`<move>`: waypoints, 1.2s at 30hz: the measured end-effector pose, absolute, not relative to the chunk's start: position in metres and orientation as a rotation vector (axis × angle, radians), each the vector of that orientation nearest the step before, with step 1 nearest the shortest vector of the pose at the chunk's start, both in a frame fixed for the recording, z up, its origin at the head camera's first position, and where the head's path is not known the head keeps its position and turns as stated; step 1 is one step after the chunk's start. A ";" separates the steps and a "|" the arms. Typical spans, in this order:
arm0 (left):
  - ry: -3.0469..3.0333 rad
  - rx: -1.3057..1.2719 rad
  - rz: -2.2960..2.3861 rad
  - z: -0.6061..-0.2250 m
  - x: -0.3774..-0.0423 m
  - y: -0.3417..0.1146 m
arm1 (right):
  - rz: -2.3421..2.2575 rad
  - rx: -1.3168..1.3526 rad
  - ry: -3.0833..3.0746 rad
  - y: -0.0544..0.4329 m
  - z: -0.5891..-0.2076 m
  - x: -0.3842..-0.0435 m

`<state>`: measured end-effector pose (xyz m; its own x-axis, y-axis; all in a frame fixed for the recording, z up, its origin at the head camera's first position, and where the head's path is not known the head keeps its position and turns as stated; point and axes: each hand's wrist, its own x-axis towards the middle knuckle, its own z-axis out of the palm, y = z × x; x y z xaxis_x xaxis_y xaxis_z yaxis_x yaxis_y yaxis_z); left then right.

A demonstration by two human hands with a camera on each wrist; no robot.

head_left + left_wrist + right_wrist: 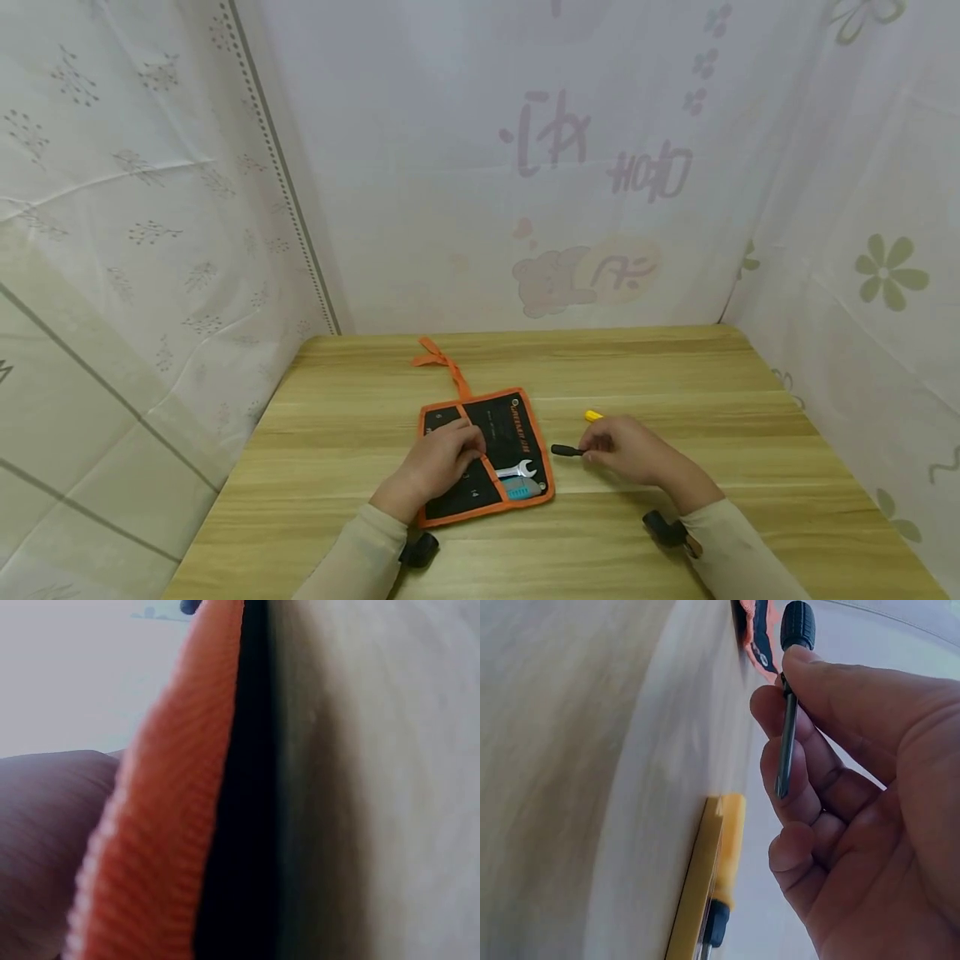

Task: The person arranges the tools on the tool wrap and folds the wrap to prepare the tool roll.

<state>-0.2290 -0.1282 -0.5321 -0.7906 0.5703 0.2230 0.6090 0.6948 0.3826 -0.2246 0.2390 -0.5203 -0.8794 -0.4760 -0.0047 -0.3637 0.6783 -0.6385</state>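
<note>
On the table lies a black tool pouch [504,425] with orange edging and an orange tie. My left hand [438,458] is over it and pinches the orange pocket edge; the fingertips are partly hidden. An open-ended wrench [521,470] and a turquoise and grey tool [522,487] stick out of the pouch's pockets. Right of the pouch, my right hand [628,450] pinches a small screwdriver [789,712] between thumb and forefinger. Its black handle [566,450] points at the pouch, and its tip points back toward the palm.
Beyond the right hand, a yellow-handled tool [592,416] with a black collar and metal shaft lies on the wooden table [360,367]. Printed curtains [420,167] hang behind and at both sides.
</note>
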 end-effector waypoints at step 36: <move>-2.782 -0.966 -0.715 -0.535 -0.229 -0.126 | -1.017 -0.860 2.722 0.176 -0.517 -0.255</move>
